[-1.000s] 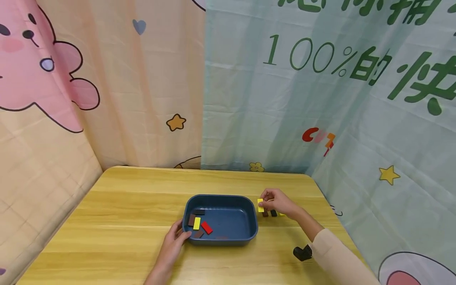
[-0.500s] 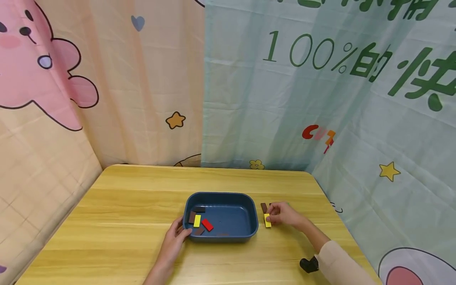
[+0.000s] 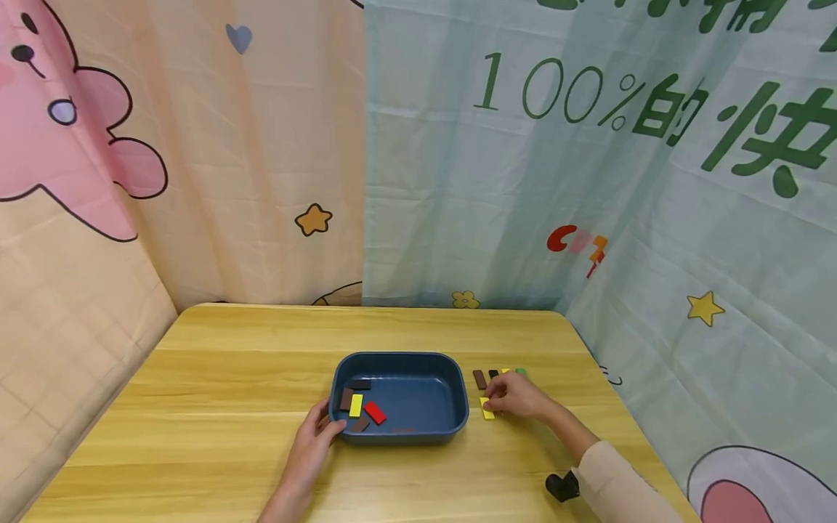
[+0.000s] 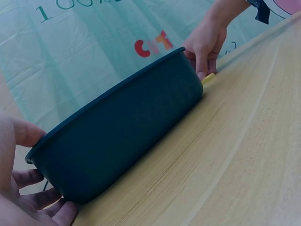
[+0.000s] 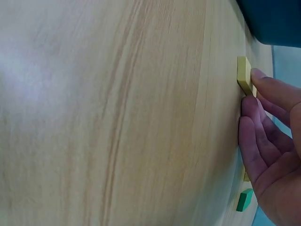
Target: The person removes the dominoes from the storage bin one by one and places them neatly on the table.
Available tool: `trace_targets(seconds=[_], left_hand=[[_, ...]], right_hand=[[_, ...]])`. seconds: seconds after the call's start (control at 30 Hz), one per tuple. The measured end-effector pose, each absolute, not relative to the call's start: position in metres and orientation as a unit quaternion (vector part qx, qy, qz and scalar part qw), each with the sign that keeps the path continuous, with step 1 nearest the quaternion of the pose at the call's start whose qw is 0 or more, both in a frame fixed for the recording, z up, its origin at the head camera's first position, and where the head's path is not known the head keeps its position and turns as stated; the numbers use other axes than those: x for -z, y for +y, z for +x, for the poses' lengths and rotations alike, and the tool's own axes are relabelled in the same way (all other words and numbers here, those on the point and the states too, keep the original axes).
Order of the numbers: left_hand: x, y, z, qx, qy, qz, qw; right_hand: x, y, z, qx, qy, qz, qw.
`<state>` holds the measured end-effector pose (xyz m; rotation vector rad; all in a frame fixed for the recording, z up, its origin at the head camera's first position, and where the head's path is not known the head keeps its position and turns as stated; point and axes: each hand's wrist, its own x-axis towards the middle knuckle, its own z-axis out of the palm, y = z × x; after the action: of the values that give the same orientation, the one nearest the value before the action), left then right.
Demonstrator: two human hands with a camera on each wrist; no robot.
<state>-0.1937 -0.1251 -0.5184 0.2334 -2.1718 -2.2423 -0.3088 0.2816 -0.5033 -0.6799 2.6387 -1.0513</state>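
Note:
My left hand [image 3: 312, 443] grips the left end of the blue bin [image 3: 400, 439], thumb over the rim and fingers down the outer wall, as the left wrist view shows too. Inside the bin lie a red block [image 3: 375, 412], a yellow block [image 3: 356, 405] and several dark and brown ones. To the bin's right, my right hand [image 3: 520, 396] pinches a yellow block [image 3: 487, 413] at the tabletop. In the right wrist view that yellow block [image 5: 244, 75] sits by the thumb and fingertips of my right hand [image 5: 277, 136].
Behind the right hand is a row: a brown block [image 3: 479, 379], a black block [image 3: 493, 373], a partly hidden yellow block and a green block [image 3: 522, 371]. A black object [image 3: 562, 487] is by the right sleeve. Curtains hang behind the wooden table [image 3: 196, 407].
My right hand has brought the yellow block from beside the bin's back right corner down to the tabletop, nearer the front. The row behind has come into view. The left hand keeps its grip.

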Motion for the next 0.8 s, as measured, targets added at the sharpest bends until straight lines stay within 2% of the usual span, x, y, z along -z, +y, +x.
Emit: trace_targets(seconds=[0.4,0.63,0.8], left_hand=[[0.519,-0.125,-0.196,0.716,-0.694,0.072,-0.002],[0.517,-0.126,-0.196,0.717,-0.693,0.077,-0.004],[0.517,-0.126,-0.196,0.719,-0.691,0.072,-0.005]], right_hand=[[0.496,0.283,-0.314,0.287,0.914,-0.269,0.098],[0.481,0.273,-0.319,0.250,0.920,-0.297,0.053],[0.469,0.262,-0.323,0.243,0.920,-0.303,0.056]])
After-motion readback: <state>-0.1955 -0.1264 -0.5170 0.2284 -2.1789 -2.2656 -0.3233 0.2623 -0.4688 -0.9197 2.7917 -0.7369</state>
